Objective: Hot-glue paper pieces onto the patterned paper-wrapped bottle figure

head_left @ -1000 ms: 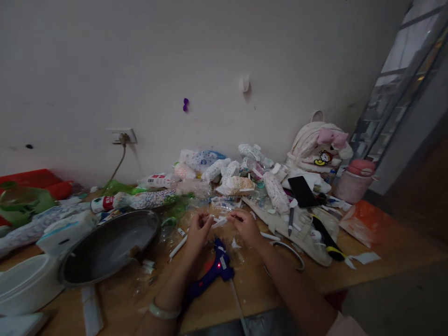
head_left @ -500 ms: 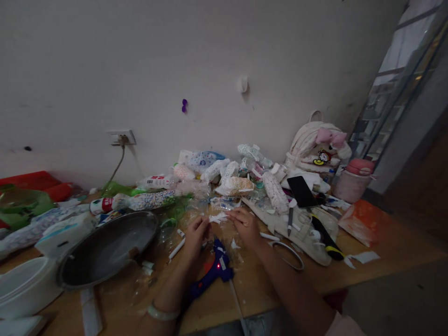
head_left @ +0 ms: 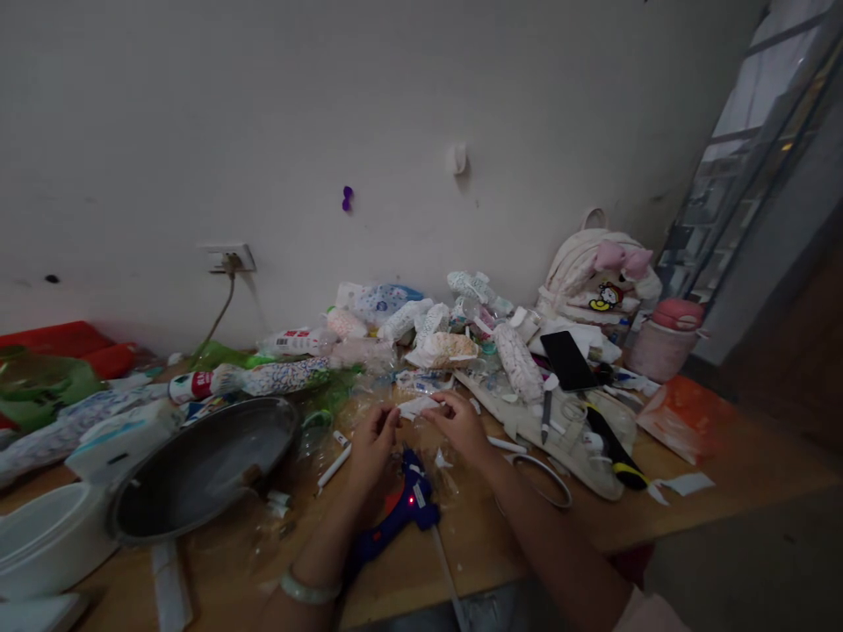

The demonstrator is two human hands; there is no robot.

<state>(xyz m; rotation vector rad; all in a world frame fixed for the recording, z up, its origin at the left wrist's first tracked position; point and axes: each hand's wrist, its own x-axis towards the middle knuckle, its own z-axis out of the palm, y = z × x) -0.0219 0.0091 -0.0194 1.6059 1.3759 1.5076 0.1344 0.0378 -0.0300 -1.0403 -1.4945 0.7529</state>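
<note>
Between my hands is a small white piece (head_left: 416,407), paper or thin plastic; which of the two I cannot tell. My left hand (head_left: 373,443) pinches its left end, and my right hand (head_left: 459,425) has thumb and fingers closed on its right end. Just below them on the table lies a blue glue gun (head_left: 409,500) with a lit red light and a glue stick (head_left: 448,575) out of its back. Left of my left hand is a white pen (head_left: 334,467). Scissors with a pale handle loop (head_left: 551,479) lie beside my right forearm.
A large dark oval pan (head_left: 204,465) and a white tub (head_left: 56,535) take up the left side. Wrapped bottles (head_left: 444,348) and clear plastic pile along the wall. At right are a black phone (head_left: 567,361), a black-yellow cutter (head_left: 614,448), a backpack (head_left: 593,272) and an orange bag (head_left: 681,420).
The white piece looks flatter and wider between my fingers now. My fingers have shifted slightly on it, while the glue gun and other things stay put.
</note>
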